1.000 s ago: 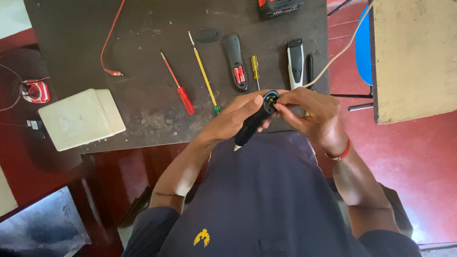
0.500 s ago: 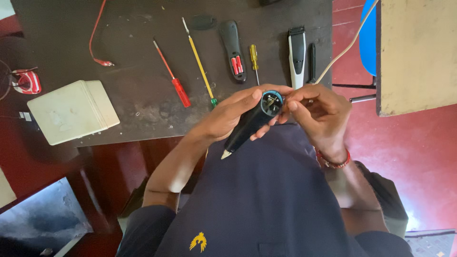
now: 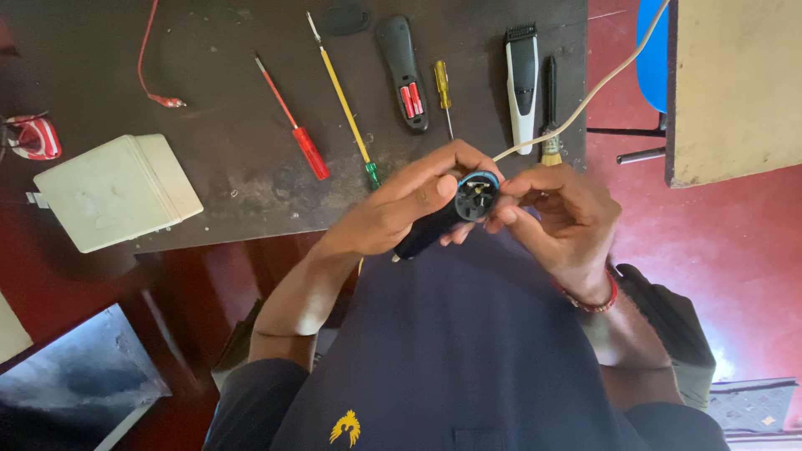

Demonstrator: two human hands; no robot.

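Note:
My left hand [image 3: 399, 210] grips a dark blue cylindrical device [image 3: 447, 215] with a light blue ring around its open round end, which faces up toward me over my lap. My right hand [image 3: 558, 219] is at that open end, thumb and fingers pinching at its rim and inner parts. Small metal contacts show inside the opening. Both hands hover just off the near edge of the dark worktable [image 3: 217, 175].
On the table lie a red screwdriver [image 3: 294, 120], a long yellow screwdriver [image 3: 342, 96], a short yellow screwdriver [image 3: 443, 88], an open remote with red batteries [image 3: 403, 71], a white hair trimmer [image 3: 524, 79], a small brush [image 3: 550, 113], a white box [image 3: 113, 192] and a red wire [image 3: 150, 58]. A white cord [image 3: 585, 96] crosses above.
The view has shifted slightly. My hands have tilted the device so its open end faces more toward me, with my right fingers closer on the rim.

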